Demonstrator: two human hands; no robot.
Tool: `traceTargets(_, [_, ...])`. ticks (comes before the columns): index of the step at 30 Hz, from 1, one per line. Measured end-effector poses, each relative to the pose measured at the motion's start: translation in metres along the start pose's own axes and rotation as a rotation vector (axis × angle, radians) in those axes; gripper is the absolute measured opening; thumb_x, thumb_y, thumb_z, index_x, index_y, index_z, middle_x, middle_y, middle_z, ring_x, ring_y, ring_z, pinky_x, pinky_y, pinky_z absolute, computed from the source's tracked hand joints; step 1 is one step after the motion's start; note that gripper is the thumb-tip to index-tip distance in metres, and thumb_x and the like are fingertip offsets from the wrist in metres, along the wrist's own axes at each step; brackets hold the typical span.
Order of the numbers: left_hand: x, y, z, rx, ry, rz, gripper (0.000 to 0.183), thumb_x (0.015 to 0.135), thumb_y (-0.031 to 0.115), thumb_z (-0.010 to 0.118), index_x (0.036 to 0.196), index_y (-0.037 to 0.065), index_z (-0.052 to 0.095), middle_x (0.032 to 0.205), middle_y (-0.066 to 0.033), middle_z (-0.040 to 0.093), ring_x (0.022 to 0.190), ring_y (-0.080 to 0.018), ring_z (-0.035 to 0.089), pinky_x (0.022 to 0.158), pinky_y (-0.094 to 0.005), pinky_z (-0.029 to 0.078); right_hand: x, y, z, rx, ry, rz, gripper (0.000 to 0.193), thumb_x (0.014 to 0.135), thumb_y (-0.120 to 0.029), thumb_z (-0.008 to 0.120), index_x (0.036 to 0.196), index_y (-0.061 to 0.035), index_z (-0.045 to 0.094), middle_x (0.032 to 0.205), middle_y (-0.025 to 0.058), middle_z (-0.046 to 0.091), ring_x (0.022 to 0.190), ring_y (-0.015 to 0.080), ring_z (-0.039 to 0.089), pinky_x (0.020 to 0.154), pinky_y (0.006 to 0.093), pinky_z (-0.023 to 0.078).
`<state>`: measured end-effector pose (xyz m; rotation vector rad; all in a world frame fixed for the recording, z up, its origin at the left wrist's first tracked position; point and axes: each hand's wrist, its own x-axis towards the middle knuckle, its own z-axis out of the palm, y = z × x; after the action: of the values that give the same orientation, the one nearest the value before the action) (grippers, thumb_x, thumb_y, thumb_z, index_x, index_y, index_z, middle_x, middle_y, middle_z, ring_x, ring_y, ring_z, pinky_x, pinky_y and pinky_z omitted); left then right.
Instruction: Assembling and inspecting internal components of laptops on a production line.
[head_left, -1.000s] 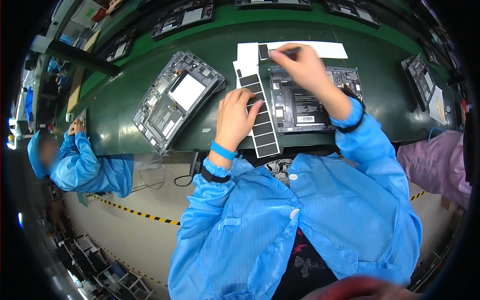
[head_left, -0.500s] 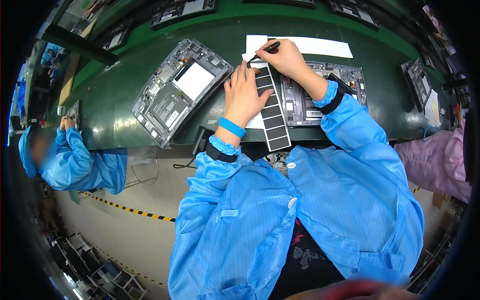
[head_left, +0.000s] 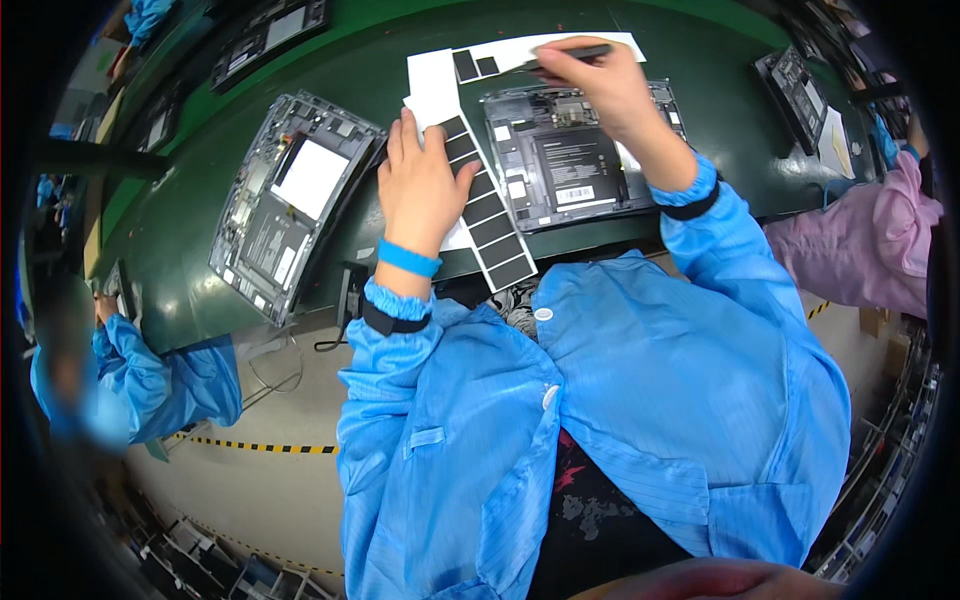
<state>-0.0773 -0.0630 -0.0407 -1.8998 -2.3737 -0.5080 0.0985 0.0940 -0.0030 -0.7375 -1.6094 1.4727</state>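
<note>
My left hand [head_left: 417,195] lies flat, fingers spread, over the left edge of a white strip [head_left: 535,268] bearing a column of black rectangular stickers [head_left: 494,230]. White paper [head_left: 433,82] shows beyond its fingertips. My right hand [head_left: 612,92] is closed on slim black tweezers [head_left: 590,52], somewhat blurred, above the far side of an opened laptop base [head_left: 520,140]. This base has a black battery [head_left: 578,165] and lies right of the strip. Two black pieces, one a sticker [head_left: 466,66], are on the long white sheet [head_left: 625,42] behind it.
Another opened laptop base [head_left: 290,205] lies tilted to the left, with a white panel [head_left: 310,178] on it. More laptop bases stand along the back [head_left: 268,42] and at the right [head_left: 795,98]. Co-workers in blue [head_left: 170,380] and pink [head_left: 850,240] sit on either side.
My right hand has moved from beside the left fingertips to the right, with the tweezers. Two black pieces now show on the long white sheet. The whole view has shifted.
</note>
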Motion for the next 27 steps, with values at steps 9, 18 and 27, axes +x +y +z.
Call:
traceTargets(9, [0.003,0.063,-0.01,-0.398,0.031,0.289,0.032,0.08,0.015,0.065,0.11,0.006,0.058,0.123,-0.013,0.057,0.114,-0.0304,0.054,0.089,-0.0408,0.043,-0.022,0.008,-0.066,0.064,-0.009,0.287,0.029,0.089,-0.019,0.064,0.108,0.0032,0.064,0.096,0.0128,0.068,0.085,0.0209,0.07,0.072,0.0257,0.056])
traceTargets(18, [0.001,0.075,0.009,-0.322,-0.029,0.428,0.037,0.078,0.012,0.066,0.114,0.006,0.058,0.126,-0.01,0.054,0.12,-0.027,0.05,0.096,-0.0396,0.038,-0.022,0.014,-0.062,-0.021,-0.04,0.316,0.027,0.091,-0.019,0.063,0.107,0.0025,0.066,0.093,0.0126,0.069,0.087,0.019,0.069,0.073,0.0255,0.056])
traceTargets(27, [-0.001,0.075,0.011,-0.371,-0.04,0.393,0.038,0.079,0.01,0.065,0.115,0.005,0.058,0.127,-0.0117,0.054,0.12,-0.029,0.049,0.097,-0.0409,0.038,-0.022,0.017,-0.059,-0.03,0.028,0.288,0.027,0.09,-0.019,0.064,0.105,0.0029,0.066,0.094,0.0124,0.069,0.087,0.0202,0.069,0.073,0.0263,0.056])
